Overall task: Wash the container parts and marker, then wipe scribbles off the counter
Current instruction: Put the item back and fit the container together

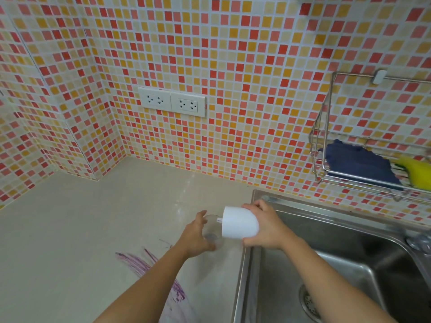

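Observation:
My right hand (268, 229) grips a white container part (239, 224), held on its side just left of the sink rim, with a small stub on its left end. My left hand (196, 236) is curled around a clear, see-through container part (213, 229) that rests on the counter beside the white one. Purple marker scribbles (140, 264) cover the beige counter (93, 217) under my left forearm and run toward the bottom edge. No marker is in sight.
A steel sink (338, 252) with a drain (310, 301) fills the lower right. A wire rack (326, 159) on the tiled wall holds a blue cloth (356, 162) and a yellow sponge (417, 173). Two double sockets (172, 102) sit on the wall.

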A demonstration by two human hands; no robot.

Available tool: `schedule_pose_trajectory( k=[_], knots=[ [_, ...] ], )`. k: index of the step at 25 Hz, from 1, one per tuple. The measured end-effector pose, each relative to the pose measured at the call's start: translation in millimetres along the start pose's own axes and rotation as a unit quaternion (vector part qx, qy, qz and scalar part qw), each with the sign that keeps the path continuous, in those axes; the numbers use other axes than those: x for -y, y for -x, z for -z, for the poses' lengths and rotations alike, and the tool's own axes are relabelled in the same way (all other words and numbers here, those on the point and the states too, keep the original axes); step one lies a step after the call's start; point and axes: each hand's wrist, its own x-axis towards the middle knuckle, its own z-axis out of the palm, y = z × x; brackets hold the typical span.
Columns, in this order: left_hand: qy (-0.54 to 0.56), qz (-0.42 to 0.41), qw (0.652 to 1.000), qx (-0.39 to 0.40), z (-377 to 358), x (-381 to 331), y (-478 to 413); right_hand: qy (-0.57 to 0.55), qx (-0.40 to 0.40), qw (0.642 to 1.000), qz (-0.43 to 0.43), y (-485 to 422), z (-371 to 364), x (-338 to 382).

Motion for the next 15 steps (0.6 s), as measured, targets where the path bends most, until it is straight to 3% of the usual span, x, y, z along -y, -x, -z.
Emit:
schedule_pose_trajectory(
  k=[7,12,15],
  knots=[
    [0.026,-0.001,1.000,0.002,0.9,1.0,-0.2,0.147,0.052,0.987,0.046,-22.5,4.8,41.5],
    [0.056,0.015,0.998,-0.005,0.8,3.3,3.3,0.002,0.017,1.000,0.026,-41.0,2.3,59.6],
    [0.061,0.014,0.998,-0.013,0.5,3.7,4.7,-0.014,0.029,0.999,0.018,-49.2,-0.6,64.9]
  ],
)
